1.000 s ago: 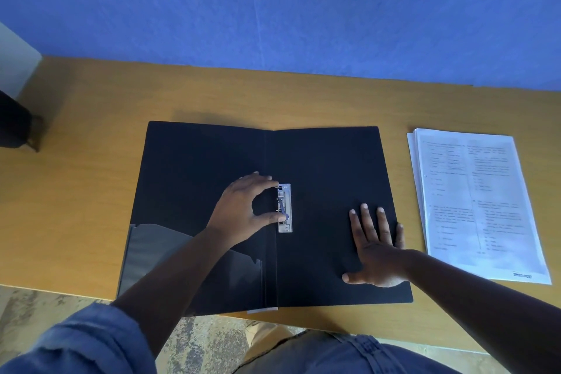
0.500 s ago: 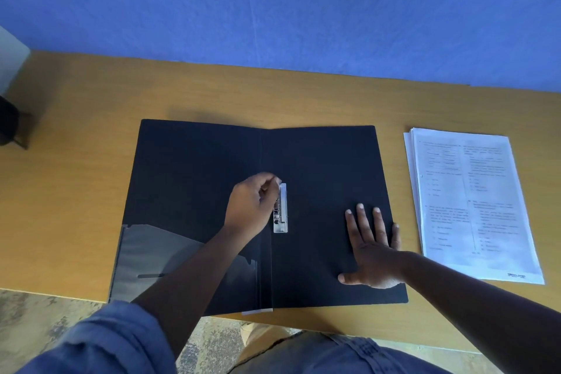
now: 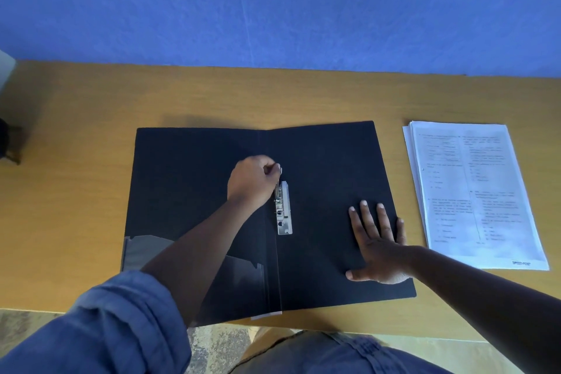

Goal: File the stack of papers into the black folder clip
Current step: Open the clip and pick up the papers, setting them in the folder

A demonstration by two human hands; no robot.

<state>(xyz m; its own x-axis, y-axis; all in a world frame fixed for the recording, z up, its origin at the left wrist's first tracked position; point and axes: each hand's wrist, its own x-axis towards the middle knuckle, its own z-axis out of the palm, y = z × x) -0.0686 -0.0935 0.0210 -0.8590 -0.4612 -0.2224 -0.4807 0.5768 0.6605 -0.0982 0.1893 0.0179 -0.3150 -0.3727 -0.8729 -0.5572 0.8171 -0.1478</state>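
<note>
The black folder lies spread flat on the wooden desk. Its metal clip runs along the right side of the spine. My left hand is closed around the clip's lever at the far end, and the lever stands raised. My right hand rests flat, fingers spread, on the folder's right cover near its outer edge. The stack of printed papers sits on the desk to the right of the folder, untouched.
A grey inner pocket covers the lower part of the folder's left cover. A dark object stands at the desk's left edge. A blue wall backs the desk. The desk's near edge is just under the folder.
My left hand has slid from the clip's middle up to its far end and closed on the lever, lifting it. My right hand has stayed flat on the right cover.
</note>
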